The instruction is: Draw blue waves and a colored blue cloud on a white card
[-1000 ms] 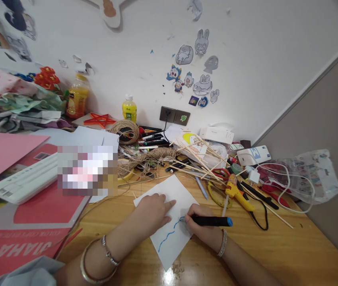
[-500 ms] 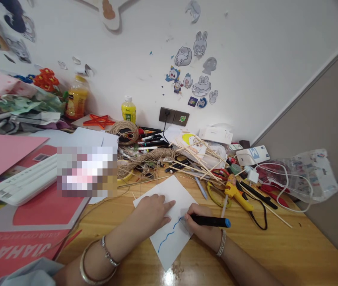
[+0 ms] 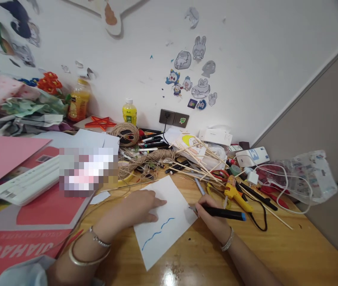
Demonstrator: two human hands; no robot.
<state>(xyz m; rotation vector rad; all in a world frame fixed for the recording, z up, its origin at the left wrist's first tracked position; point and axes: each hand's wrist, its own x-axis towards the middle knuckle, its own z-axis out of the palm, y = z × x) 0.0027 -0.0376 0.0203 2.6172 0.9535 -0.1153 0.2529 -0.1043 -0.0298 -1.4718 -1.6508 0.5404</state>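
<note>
A white sheet of paper (image 3: 164,238) lies tilted on the wooden table, with a wavy blue line (image 3: 158,232) across its lower left part. My left hand (image 3: 142,206) rests on the sheet's left side, index finger and thumb stretched out and apart. Between the fingers of my right hand (image 3: 212,220) is a black marker (image 3: 228,213) with a blue end. Its tip points left, over the paper's right edge; whether it touches the sheet I cannot tell.
Beyond the paper lie wooden sticks (image 3: 188,169), twine (image 3: 127,134) and pens. A yellow glue gun (image 3: 237,194) and a white cable (image 3: 298,176) sit to the right. At left are a red paper pack (image 3: 46,214), a white device (image 3: 28,180) and a blurred-out bright object (image 3: 87,171).
The paper has shifted left and turned a little, together with my left hand. My right hand has moved right with the marker, off the end of the blue line.
</note>
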